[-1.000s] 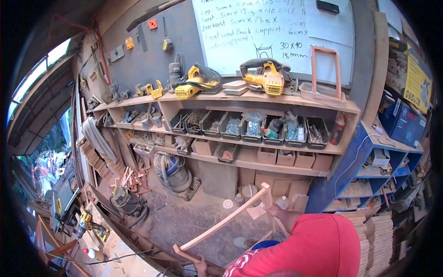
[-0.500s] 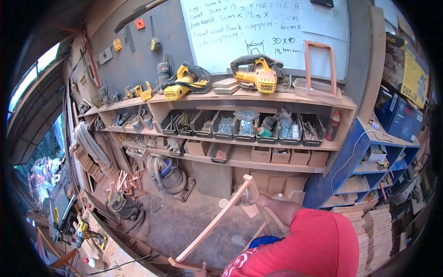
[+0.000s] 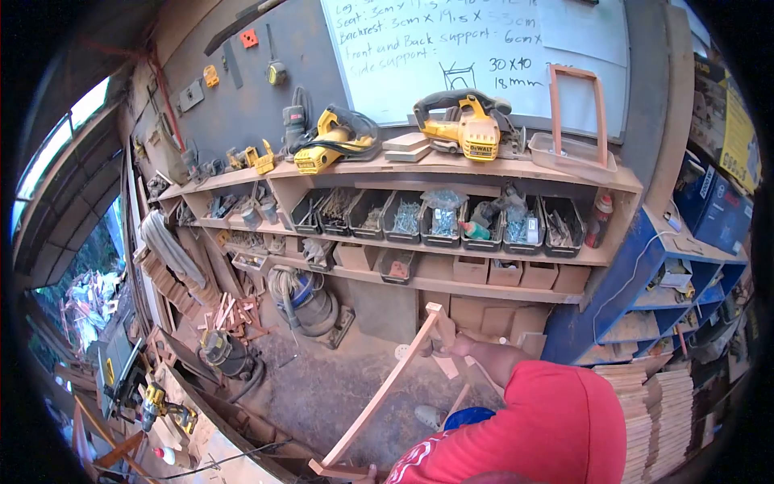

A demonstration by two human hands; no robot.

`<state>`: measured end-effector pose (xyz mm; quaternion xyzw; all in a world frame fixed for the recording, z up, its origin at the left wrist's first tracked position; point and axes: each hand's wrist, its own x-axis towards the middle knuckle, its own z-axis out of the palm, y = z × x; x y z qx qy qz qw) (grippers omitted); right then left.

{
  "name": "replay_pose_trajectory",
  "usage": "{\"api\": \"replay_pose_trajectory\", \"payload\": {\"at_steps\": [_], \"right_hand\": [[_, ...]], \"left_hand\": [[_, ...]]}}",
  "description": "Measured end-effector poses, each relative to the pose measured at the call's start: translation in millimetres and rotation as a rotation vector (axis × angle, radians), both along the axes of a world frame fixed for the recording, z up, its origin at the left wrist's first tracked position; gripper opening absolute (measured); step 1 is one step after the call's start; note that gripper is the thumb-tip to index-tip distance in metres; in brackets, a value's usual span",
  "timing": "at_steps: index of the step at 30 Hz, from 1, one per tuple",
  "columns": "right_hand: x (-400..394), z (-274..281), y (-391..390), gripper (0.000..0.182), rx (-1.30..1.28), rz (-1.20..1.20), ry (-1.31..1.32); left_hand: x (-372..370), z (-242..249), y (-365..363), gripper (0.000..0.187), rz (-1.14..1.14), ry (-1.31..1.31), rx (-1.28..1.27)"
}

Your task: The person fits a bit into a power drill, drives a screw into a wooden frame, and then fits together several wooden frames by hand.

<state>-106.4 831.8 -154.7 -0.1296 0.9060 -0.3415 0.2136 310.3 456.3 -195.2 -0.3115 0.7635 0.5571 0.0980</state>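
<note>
A pale wooden frame (image 3: 379,395), made of joined lengths of timber, leans across the lower middle of the head view. My right hand (image 3: 458,347) reaches from the red sleeve and grips the frame near its upper corner; part of the fingers is hidden behind the wood. Down at the bottom edge, my left hand (image 3: 372,474) shows only a thumb and a little of the hand, closed against the frame's lower rail. The rest of that hand is cut off by the picture edge. Beneath the frame lies a dusty floor (image 3: 310,403) with a shoe (image 3: 429,416) on it.
A workbench (image 3: 214,452) with a yellow cordless drill (image 3: 153,403) is at lower left. Beyond the frame stand shop vacuums (image 3: 302,310) and a long shelf (image 3: 516,168) with power tools and screw bins. Stacked wooden slats (image 3: 673,419) rise at right beside a blue shelf (image 3: 613,302).
The surroundings have shifted slightly right and down in the view. Both hands keep hold of the wooden frame, which looks a little steeper than before.
</note>
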Motion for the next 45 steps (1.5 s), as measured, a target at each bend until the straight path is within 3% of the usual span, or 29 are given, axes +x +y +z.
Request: {"api": "replay_pose_trajectory", "payload": {"at_steps": [2, 4, 5, 6, 8, 10, 13, 19, 23, 25, 28, 32, 35, 37, 42, 45], "right_hand": [[-3.6, 16.5, -2.4, 0.064, -0.008, 0.002, 0.141], [8.6, 83.6, -12.7, 0.063, 0.237, -0.075, -0.064], [10.9, 87.1, -12.7, 0.063, 0.236, -0.077, -0.064], [11.8, 90.0, -13.1, 0.064, 0.205, -0.08, -0.09], [13.1, 90.4, -12.6, 0.065, 0.172, -0.081, -0.112], [21.4, 79.8, -8.6, 0.081, 0.115, -0.119, -0.135], [6.1, 3.6, 1.0, 0.073, 0.102, -0.099, -0.068], [3.2, 21.2, 8.0, 0.068, 0.094, -0.001, -0.033], [1.7, 44.2, 3.5, 0.062, 0.199, 0.0, -0.074], [10.8, 59.9, -0.6, 0.069, 0.245, -0.039, -0.153], [15.6, 9.2, 4.9, 0.062, 0.077, -0.079, 0.021], [12.2, -26.0, 9.5, 0.062, 0.089, -0.112, 0.013], [15.8, -7.5, 4.7, 0.06, 0.189, -0.207, -0.06], [32.7, 65.1, 0.4, 0.062, 0.182, 0.001, -0.02], [2.9, 28.0, -0.1, 0.064, 0.153, -0.036, -0.108], [-0.9, -21.6, 6.7, 0.063, 0.158, -0.062, -0.091]], "left_hand": [[4.2, -42.7, -11.2, 0.06, -0.03, -0.011, -0.016], [5.5, -109.3, -26.3, 0.062, -0.065, 0.015, -0.048], [-4.4, -141.2, -26.8, 0.063, -0.332, 0.659, -0.448], [5.3, -125.8, -31.7, 0.063, -0.093, 0.008, -0.031], [-0.1, -104.0, -30.1, 0.064, -0.078, -0.056, 0.03], [-12.0, -65.8, -18.3, 0.065, -0.081, -0.092, 0.056], [-23.4, -8.3, -4.1, 0.067, -0.086, -0.136, 0.081], [-37.9, 45.3, 14.4, 0.07, -0.097, -0.212, 0.114], [-37.7, 47.7, 16.8, 0.072, -0.1, -0.257, 0.13], [-34.7, 37.4, 13.1, 0.074, -0.102, -0.273, 0.135], [-26.5, 21.7, 6.2, 0.076, -0.1, -0.293, 0.143], [-18.2, 20.0, 3.0, 0.079, -0.096, -0.325, 0.146], [-12.3, 24.3, 1.9, 0.081, -0.106, -0.368, 0.127], [-10.3, 41.0, 3.1, 0.08, -0.126, -0.336, 0.124], [-9.6, 74.3, 6.8, 0.076, -0.225, -0.212, 0.111], [-6.1, 76.0, 12.9, 0.067, -0.138, -0.115, 0.231]]}}
